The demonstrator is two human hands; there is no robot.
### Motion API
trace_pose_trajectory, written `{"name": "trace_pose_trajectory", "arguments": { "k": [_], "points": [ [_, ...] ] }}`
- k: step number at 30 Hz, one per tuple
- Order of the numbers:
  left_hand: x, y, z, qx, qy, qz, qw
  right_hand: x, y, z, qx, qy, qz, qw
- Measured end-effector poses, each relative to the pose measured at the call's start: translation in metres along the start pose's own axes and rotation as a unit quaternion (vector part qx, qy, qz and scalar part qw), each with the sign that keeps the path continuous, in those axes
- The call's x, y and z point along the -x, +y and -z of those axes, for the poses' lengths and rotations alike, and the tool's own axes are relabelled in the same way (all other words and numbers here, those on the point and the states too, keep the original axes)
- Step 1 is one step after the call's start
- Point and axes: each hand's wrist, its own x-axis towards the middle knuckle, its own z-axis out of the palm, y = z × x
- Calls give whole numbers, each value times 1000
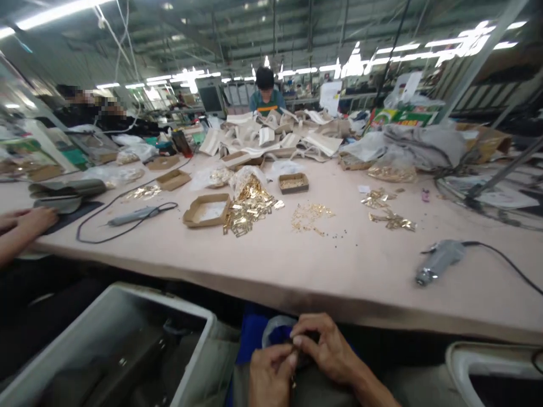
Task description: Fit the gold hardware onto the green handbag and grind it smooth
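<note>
Cloth (320,390), dark olive-brown, lies across the person's lap, directly below both hands and just beyond the near edge of the table (263,260). A dark bit of it is pinched between the fingertips of the left hand (274,370) and the right hand (324,345), which almost meet there; both thumbs press against bent fingers, and most of what they grip is hidden. A small gold piece (293,382) shows just below the fingertips, beside the left hand. Behind the hands is something blue (253,333), and to their left stands a pale bin (206,333) with more dark cloth inside.

On the table, a grey tool (441,261) with a cord lies to the right, and gold metal pieces (250,212) spill from a clear bag (244,180) near the middle. Towards the back right, a green box (399,117) carries large pale letters, too blurred to read for certain. A white sheet (330,97) stands near it, any writing on it illegible, and a small white slip (363,189) lies near other gold pieces (377,198)
</note>
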Motion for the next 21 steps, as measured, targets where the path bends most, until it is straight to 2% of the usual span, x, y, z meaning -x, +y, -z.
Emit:
{"name": "trace_pose_trajectory", "arguments": {
  "k": [4, 6, 8, 11, 14, 15, 16, 19, 21],
  "points": [
    [8, 3, -5, 57, 24, 50, 997, -8, -11, 6, -28, -103, -69, 992],
    [8, 0, -9, 88, 38, 66, 993, -8, -17, 14, 15, -89, -65, 994],
    [6, -3, -12, 107, 51, 80, 990, -4, -27, 32, 82, -19, -37, 996],
    [1, -7, -16, 103, 53, 97, 989, 2, -42, 82, 162, 141, -3, 977],
    [-1, -10, -16, 82, 36, 94, 992, 5, -46, 148, 232, 340, -33, 911],
    [-1, -12, -14, 77, 33, 97, 992, 6, -44, 170, 249, 386, -56, 887],
    [-3, -16, -12, 74, 19, 98, 992, 7, -41, 192, 268, 417, -76, 865],
    [-16, -35, -6, 73, -27, 107, 991, 6, -25, 253, 355, 431, -130, 819],
    [-27, -44, -5, 63, -52, 103, 991, 2, -15, 283, 407, 427, -197, 784]
  ]
}}
